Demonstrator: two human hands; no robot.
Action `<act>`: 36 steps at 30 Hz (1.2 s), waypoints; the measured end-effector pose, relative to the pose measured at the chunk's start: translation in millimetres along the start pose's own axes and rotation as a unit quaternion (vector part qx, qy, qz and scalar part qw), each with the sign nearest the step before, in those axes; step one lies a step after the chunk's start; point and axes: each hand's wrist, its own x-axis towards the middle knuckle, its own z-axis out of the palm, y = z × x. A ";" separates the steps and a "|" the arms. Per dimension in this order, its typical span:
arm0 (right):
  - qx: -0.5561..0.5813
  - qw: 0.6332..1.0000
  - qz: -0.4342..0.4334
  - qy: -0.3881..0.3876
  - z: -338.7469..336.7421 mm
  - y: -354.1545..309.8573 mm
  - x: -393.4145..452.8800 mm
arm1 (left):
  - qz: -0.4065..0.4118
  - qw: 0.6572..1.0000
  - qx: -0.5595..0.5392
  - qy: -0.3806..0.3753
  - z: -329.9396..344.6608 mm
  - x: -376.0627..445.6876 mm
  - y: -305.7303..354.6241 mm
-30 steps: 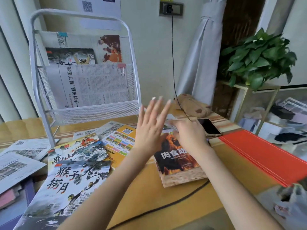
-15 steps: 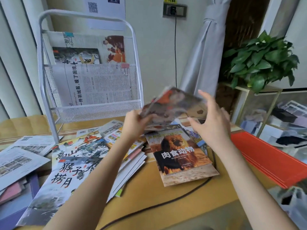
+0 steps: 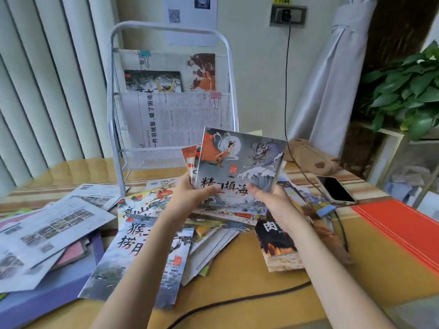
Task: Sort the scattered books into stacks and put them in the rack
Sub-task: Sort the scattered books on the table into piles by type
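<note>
Both hands hold up a small stack of picture books (image 3: 240, 160), upright and facing me, above the table's middle. My left hand (image 3: 190, 195) grips the stack's lower left edge, my right hand (image 3: 270, 198) its lower right. The front cover shows a grey sea scene with a dragon. Below lie scattered books: a large monkey-and-moon book (image 3: 142, 252) at left, a lion book (image 3: 282, 248) under my right forearm, several more between them. The white wire rack (image 3: 171, 96) stands behind, with newspapers and one book in it.
Newspapers (image 3: 47, 231) and a purple folder (image 3: 35, 302) lie at the left. A phone (image 3: 336, 189) and a brown pouch (image 3: 311, 157) sit at the back right, a red folder (image 3: 403, 231) at the right. A black cable (image 3: 237, 302) crosses the table's front. A potted plant (image 3: 408, 91) stands beyond the table.
My hands went from resting on the lion book to lifting a small stack of books. The stack is now turned upright with its cover facing me.
</note>
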 end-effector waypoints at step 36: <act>0.125 0.991 0.043 0.021 55.6 40.0 -0.6 | -0.135 0.952 0.271 0.040 -133.2 -103.7 -59.4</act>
